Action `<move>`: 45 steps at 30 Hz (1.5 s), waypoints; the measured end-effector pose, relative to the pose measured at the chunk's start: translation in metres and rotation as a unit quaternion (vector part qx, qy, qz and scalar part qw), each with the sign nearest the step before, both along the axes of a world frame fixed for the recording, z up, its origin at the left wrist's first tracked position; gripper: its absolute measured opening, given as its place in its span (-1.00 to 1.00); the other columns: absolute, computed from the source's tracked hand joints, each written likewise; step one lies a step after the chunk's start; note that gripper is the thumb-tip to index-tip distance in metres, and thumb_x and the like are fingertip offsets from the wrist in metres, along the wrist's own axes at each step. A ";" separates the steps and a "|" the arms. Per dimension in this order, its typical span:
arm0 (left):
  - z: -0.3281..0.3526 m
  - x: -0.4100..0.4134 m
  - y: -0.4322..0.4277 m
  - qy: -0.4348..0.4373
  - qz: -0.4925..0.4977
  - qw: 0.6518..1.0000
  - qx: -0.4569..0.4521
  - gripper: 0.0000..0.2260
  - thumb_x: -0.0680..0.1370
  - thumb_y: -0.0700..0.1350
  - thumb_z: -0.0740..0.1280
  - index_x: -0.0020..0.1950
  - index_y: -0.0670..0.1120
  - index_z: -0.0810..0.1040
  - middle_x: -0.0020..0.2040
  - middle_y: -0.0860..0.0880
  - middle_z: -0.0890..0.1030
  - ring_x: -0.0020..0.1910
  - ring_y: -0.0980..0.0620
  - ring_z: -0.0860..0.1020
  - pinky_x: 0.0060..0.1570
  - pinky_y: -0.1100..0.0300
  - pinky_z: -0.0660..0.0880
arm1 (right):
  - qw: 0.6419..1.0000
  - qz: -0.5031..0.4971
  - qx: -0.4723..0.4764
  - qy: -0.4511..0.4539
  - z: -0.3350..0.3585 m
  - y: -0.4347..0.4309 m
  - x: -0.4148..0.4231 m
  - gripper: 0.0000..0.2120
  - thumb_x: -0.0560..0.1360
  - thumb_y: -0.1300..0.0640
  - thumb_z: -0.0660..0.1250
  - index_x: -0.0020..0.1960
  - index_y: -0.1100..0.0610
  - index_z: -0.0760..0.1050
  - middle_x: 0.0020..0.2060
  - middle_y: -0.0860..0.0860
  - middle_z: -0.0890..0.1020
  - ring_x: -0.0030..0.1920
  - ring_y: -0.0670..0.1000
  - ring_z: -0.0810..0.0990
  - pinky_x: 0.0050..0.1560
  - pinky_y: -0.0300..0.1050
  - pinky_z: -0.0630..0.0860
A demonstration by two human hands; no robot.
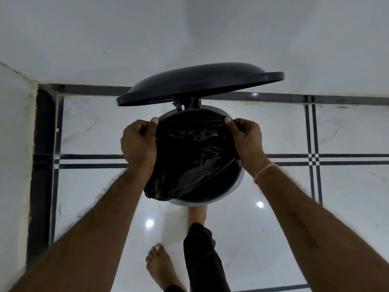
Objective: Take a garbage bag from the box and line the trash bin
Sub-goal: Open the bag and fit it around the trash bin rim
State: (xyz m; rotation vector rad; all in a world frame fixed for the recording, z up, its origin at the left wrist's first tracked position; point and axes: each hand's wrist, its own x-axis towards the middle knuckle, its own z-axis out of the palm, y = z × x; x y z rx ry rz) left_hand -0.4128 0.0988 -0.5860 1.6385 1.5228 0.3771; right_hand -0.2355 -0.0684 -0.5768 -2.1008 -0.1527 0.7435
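A round grey trash bin (237,187) stands on the floor by the wall, its black lid (200,83) raised on the rear hinge. A crumpled black garbage bag (189,161) spreads over the bin's mouth and droops over the front-left rim. My left hand (139,142) grips the bag's edge at the bin's left side. My right hand (246,138) pinches the bag's edge at the right rim. The bag stretches between both hands. No box is in view.
White wall rises behind the bin, with a corner at the left. The glossy white tiled floor (315,218) has black stripe lines. One bare foot (160,268) stands near the bottom; my other leg in dark trousers (200,249) reaches toward the bin's base.
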 end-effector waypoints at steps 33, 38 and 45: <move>-0.014 -0.044 0.001 -0.146 0.136 0.952 -0.233 -0.96 0.64 -0.19 0.39 -0.01 -0.12 0.61 -0.13 -0.06 0.65 -0.21 0.02 0.58 -0.30 0.26 0.57 | 0.994 -0.037 -0.101 0.015 0.000 -0.012 0.016 -0.77 0.54 0.23 0.34 0.02 0.07 0.77 -0.11 -0.02 0.77 0.00 0.02 0.73 0.21 0.02 0.65; -0.013 -0.044 -0.009 -0.127 0.062 0.983 -0.116 -0.83 0.59 -0.25 0.37 -0.13 0.00 0.56 -0.10 -0.02 0.61 -0.06 -0.02 0.55 -0.04 0.03 0.54 | 0.989 0.030 -0.129 -0.068 0.001 -0.015 0.005 -0.78 0.58 0.21 0.40 0.18 0.11 0.72 0.07 0.03 0.75 0.11 0.03 0.70 0.26 -0.16 0.55; -0.010 -0.032 -0.008 -0.038 0.005 0.998 -0.046 -0.77 0.57 -0.30 0.25 -0.06 -0.01 0.62 -0.07 0.11 0.65 -0.04 -0.02 0.62 0.00 0.08 0.54 | 0.980 0.014 -0.093 -0.176 0.005 -0.015 -0.009 -0.55 0.48 0.48 0.19 0.20 0.21 0.69 0.18 0.09 0.64 0.19 0.05 0.62 0.21 -0.54 0.36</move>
